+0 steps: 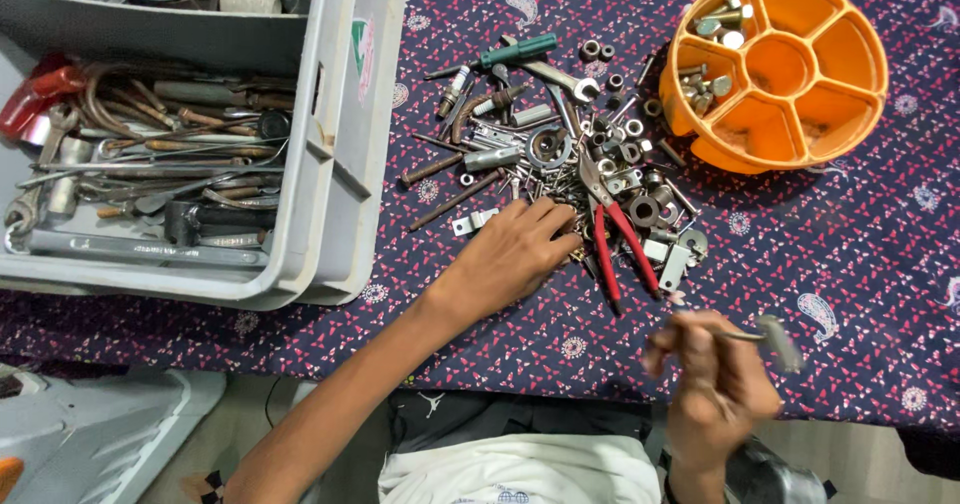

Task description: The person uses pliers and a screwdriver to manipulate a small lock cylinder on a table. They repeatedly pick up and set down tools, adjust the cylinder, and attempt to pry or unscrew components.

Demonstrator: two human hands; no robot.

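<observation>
Left hand [515, 254], head view: palm down, fingers curled into the near edge of the hardware pile [570, 154], fingertips pinching at small pieces close to the handles of the red-handled pliers [612, 234]. Whether anything is actually gripped I cannot tell; the fingertips hide it.

Right hand [715, 384], at 5 o'clock from the pile: closed around a thin metal piece [760, 334] whose pale tip juts out toward 3 o'clock. Motion-blurred, so its kind is unclear. It hovers over the table's near edge.

Step in hand, as I judge it: picking loose hardware out of the heap, one piece already lifted. The orange divided tray [775, 69] sits at 1 o'clock from the pile; bolts lie in its left compartments only, the others look bare. A move there would call for a carry from the right hand up and across the cloth.

Edges and room: grey crate [340, 144] of long tools stands at 9 o'clock, its wall near the left wrist, little slack that way. Patterned cloth [860, 224] at 3 o'clock is open. Pliers lie just beside the left fingers, an easy snag.
</observation>
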